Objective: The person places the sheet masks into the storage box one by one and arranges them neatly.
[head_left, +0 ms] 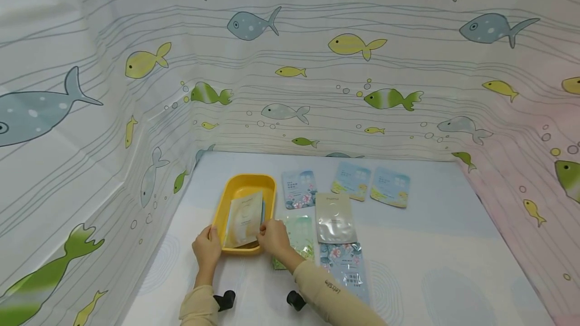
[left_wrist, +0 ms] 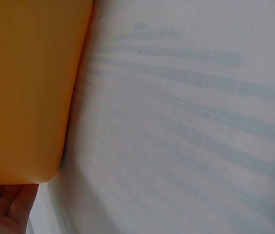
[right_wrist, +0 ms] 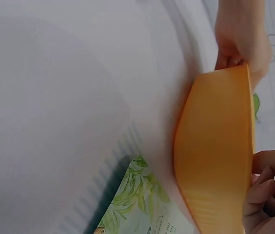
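A yellow plastic basket sits at the left of the table. My left hand grips its near left rim; in the left wrist view that hand's fingers press against the outer wall. On the near right side, my right hand holds the rim, its thumb and curled fingers close to the packet inside. The right wrist view shows both hands at the basket. A cream-gold face mask packet lies in the basket, covering a bluish one.
Beside my right hand lies a green packet. Farther right are a beige-silver packet, a blue floral packet, another floral one and two blue-yellow packets. A fish-print curtain encloses the table.
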Demonstrator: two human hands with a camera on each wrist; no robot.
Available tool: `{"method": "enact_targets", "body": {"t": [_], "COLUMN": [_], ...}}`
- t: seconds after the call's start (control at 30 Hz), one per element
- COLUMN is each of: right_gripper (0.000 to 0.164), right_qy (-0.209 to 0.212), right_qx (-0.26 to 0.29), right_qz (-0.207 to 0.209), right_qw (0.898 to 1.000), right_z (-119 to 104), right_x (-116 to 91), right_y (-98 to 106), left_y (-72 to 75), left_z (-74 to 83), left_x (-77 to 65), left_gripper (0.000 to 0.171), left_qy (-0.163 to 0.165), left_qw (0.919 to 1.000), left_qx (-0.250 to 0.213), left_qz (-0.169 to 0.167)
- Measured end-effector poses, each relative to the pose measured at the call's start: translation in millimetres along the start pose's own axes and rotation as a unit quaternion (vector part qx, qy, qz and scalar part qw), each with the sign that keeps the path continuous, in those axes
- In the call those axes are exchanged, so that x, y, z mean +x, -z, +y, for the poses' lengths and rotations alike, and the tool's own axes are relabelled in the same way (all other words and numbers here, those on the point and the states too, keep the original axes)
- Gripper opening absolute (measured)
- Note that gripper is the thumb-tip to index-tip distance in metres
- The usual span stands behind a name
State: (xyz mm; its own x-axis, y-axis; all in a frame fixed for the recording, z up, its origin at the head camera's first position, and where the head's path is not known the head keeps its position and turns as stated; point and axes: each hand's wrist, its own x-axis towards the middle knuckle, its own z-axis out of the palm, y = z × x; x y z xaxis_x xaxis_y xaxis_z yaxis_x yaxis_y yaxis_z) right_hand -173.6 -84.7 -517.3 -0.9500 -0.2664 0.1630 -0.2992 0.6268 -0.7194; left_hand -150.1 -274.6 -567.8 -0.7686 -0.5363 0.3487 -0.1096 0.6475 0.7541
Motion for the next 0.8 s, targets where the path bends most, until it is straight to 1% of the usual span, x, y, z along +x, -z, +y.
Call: {"method": "enact_targets", "body": {"t": [0.23,0.37,0.5,0.6,0.8], "right_gripper": [0.007,0.009,0.008,0.01,0.013], "right_qy": [-0.022,-0.028,-0.025,-0.024,-0.04], "right_qx": [0.005,0.009,0.011,0.014,0.051], "right_qz": [-0.012,-0.019,-0.02,-0.022,-0.042], "right_qw": [1.0,0.999,0.999,0.999,0.997], "right_z": [0.0,0.4,0.4,0.1,0.1], "right_x": [2.2,3.3,3.1,2.5,1.8], "right_y": [1.4,1.8,2.0,2.5,3.2], "left_y": [0.5,0.2,-0.2,0.0,1.0], "left_z": [0.9,0.5,-0.3,0.1,2.0], "left_x": [-0.1,-0.2,0.3,0.2,-1.0], "left_gripper": [0.025,0.025,0.024,0.024,0.023], "left_qy": [0.004,0.0,-0.002,-0.002,-0.001], "left_qw": [1.0,1.0,1.0,1.0,1.0], "left_qx": [0.002,0.005,0.006,0.006,0.001], "left_qz": [-0.002,-0.002,0.0,0.002,0.007]}}
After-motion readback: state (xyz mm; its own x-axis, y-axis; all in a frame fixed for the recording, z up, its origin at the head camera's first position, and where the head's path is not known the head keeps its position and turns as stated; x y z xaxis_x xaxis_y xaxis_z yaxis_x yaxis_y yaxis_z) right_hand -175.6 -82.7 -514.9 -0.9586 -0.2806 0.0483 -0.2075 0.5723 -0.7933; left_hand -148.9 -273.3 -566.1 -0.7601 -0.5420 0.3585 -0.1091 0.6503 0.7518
